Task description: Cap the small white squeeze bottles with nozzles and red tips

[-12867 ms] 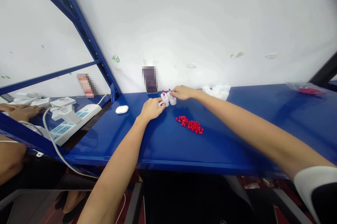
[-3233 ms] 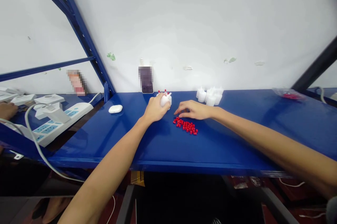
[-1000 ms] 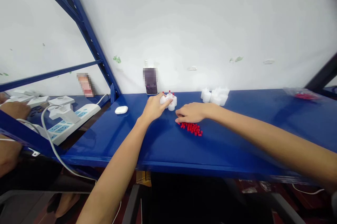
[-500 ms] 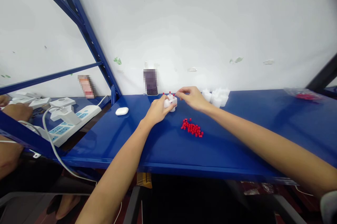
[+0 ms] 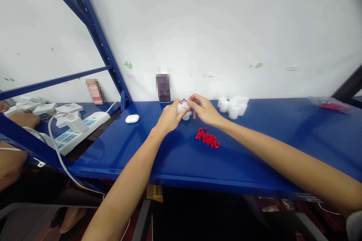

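Observation:
My left hand (image 5: 168,118) is closed around a small white plastic bottle (image 5: 181,108), beyond the middle of the blue table. More white bottles stand close against it, partly hidden by the fingers; one red tip (image 5: 184,100) shows above them. Thumb and fingertips of my right hand (image 5: 206,111) are pinched at the right side of this group, touching or almost touching the held bottle. What lies between those fingertips is too small to make out. Nearer to me, a loose pile of small red caps (image 5: 208,139) lies on the table.
Several white bottles (image 5: 233,111) stand right of my right hand. A clear bag with red pieces (image 5: 329,104) lies far right. A phone (image 5: 164,88) leans on the wall, with a white earbud case (image 5: 132,118) nearer left. Beyond the blue frame are a power strip (image 5: 82,129) and another person's hand (image 5: 26,119).
My right hand has moved slightly left and down, its fingertips now against the bottle group. Fewer red tips show there. My left hand keeps its hold.

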`<state>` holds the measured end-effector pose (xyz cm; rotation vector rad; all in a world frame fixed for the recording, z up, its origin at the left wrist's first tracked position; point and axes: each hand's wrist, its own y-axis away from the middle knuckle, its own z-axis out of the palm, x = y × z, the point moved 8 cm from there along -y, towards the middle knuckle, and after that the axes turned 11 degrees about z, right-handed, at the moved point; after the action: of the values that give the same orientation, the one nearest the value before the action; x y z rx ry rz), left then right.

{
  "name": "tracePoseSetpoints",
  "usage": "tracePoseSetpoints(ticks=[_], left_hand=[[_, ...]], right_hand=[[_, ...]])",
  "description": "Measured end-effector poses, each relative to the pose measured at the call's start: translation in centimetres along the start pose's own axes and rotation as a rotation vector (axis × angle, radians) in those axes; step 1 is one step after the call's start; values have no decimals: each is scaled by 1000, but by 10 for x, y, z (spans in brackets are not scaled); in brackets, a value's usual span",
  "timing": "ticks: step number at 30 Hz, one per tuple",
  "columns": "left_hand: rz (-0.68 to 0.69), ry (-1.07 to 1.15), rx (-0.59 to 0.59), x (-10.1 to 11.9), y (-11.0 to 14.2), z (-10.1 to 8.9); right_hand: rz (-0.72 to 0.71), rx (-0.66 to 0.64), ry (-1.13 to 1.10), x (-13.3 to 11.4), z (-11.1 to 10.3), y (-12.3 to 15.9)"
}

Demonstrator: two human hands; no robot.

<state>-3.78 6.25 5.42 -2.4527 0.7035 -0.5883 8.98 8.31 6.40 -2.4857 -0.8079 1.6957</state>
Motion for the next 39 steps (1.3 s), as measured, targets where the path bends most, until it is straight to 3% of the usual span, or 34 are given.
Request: tracePoseSetpoints(ticks=[5,10,15,24,29,34,36,39], left_hand=[[31,-30,-2,2,-1,-3],[11,-12,28,2,-1,-7],[4,20,48,3,-1,-8],[18,15,23,4,0,-4],[103,47,-23,11,-2,1],[83,29,-8,13,-5,0],[77,40,-7,8,-5,-1],[-24,17,81,-17,-3,-12]], right_hand=[[-61,86,218,-7,0,8],[-38,122,121,-9,-9,4],[-81,56,126,-16,-6,3],[-9,46,-119,-4,-1,4],[-83,29,225,-15,-2,15],[-160,14,505,-27,-2,13],[-155,-24,554,-24,-1,4],[-108,69,596,-17,-15,-15]])
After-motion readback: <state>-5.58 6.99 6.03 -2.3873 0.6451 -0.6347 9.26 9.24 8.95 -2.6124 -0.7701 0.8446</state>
